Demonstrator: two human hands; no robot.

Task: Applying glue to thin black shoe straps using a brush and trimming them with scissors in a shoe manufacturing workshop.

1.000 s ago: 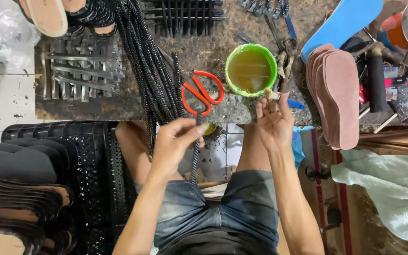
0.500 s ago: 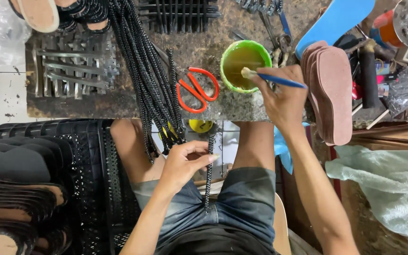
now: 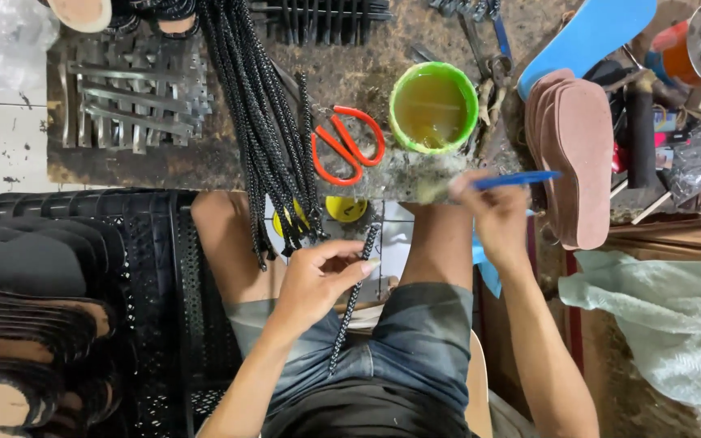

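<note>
My left hand (image 3: 318,280) pinches a black studded strap (image 3: 353,298) that hangs down across my lap. My right hand (image 3: 492,212) grips a blue-handled brush (image 3: 521,179), its bristle end near the front edge of the workbench (image 3: 204,166), just below a green cup of yellowish glue (image 3: 432,106). Red-handled scissors (image 3: 346,144) lie on the bench left of the cup. A bundle of black studded straps (image 3: 261,113) drapes over the bench edge.
A stack of brown insoles (image 3: 578,154) and a blue sole (image 3: 590,36) lie at the right. Metal cutting dies (image 3: 127,97) sit on the bench at the left. A black crate (image 3: 148,308) and stacked dark soles (image 3: 26,324) stand at lower left. A pale cloth (image 3: 659,316) lies at right.
My right hand has drawn the brush back from the green cup to the bench edge. My left hand has lowered the strap toward my lap.
</note>
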